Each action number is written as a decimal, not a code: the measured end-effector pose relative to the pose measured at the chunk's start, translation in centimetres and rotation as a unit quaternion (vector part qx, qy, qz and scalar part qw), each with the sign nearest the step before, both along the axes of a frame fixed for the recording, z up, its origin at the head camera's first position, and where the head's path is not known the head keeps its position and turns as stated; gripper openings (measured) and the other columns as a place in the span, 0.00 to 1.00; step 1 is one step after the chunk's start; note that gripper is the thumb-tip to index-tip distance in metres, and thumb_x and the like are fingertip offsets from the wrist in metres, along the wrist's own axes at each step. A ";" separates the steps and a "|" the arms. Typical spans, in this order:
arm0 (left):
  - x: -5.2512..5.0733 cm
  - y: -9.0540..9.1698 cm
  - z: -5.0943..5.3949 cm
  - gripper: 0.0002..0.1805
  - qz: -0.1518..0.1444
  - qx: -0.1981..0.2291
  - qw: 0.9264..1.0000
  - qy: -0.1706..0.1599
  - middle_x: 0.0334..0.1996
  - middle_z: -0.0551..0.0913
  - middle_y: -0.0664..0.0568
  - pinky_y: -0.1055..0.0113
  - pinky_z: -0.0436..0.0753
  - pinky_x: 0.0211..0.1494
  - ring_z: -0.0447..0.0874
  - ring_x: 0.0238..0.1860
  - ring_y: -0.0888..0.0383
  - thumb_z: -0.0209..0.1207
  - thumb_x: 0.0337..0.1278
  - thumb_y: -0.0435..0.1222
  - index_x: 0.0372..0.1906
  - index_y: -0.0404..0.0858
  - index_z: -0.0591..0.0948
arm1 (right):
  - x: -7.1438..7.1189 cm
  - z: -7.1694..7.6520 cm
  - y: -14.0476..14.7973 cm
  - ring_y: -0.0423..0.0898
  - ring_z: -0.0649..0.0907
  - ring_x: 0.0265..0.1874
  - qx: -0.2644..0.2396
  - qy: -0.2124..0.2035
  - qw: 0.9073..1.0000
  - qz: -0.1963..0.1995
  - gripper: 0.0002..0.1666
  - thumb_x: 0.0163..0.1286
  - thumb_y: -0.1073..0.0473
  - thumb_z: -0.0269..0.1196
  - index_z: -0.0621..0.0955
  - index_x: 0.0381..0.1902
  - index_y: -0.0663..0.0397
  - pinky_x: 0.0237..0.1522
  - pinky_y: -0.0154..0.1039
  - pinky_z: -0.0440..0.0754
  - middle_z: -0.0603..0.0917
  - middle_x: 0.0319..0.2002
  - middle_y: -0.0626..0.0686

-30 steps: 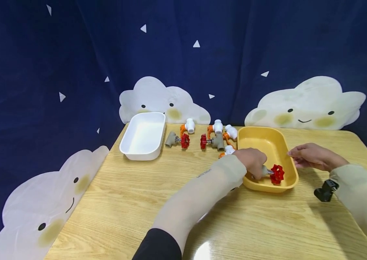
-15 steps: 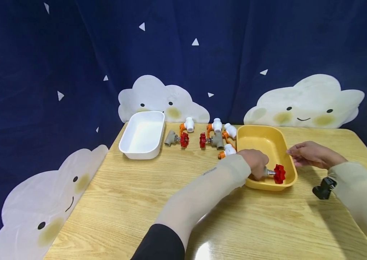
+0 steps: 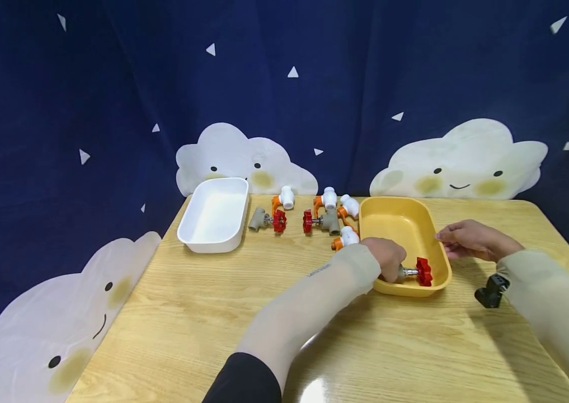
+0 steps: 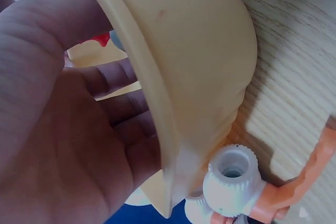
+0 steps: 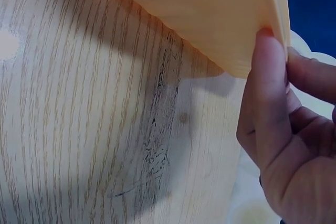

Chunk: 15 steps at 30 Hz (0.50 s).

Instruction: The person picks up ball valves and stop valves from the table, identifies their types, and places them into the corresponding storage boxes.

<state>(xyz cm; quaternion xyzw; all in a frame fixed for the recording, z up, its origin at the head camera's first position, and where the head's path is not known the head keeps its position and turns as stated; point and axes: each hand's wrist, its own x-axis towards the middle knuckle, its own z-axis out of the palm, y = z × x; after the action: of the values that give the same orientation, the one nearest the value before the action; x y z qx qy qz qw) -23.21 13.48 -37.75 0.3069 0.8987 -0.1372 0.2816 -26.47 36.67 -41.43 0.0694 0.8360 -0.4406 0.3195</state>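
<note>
Left hand [image 3: 387, 258] down in the yellow bin [image 3: 396, 219], gripping the gray body of a red-handwheel valve [image 3: 423, 272], its wheel toward the bin's near right corner. Right hand [image 3: 473, 239] pinches the bin's right rim, thumb and finger. Bin sits on the counter [image 3: 188, 313], right of middle, near back edge. Left of bin: four white-and-orange ball valves [image 3: 349, 236], two more gray valves [image 3: 332, 222]. White tray [image 3: 216, 212] at back left corner.

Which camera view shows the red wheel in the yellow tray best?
The head view: there the red wheel shows nearly whole inside the yellow tray, beside the left hand. The left wrist view gives only small red bits, the hand and tray hiding the rest; the right wrist view shows none of it.
</note>
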 end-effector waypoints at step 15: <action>-0.7 -1.0 0.5 0.14 -0.010 0.065 0.998 -0.017 0.40 0.76 0.63 0.71 0.74 0.42 0.73 0.42 0.65 0.61 0.61 0.54 0.42 0.53 0.73 | 0.2 0.1 -0.4 0.37 0.83 0.30 -0.008 -0.001 1.000 -0.007 0.27 0.79 0.55 0.51 0.67 0.61 0.76 0.40 0.33 0.87 0.82 0.31 0.46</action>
<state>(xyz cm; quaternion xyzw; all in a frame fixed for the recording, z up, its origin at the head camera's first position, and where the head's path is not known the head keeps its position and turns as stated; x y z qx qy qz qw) -23.88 12.44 -37.27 0.3354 0.8978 -0.0764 0.2750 -26.31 36.26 -41.38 0.0730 0.8319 -0.4492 0.3175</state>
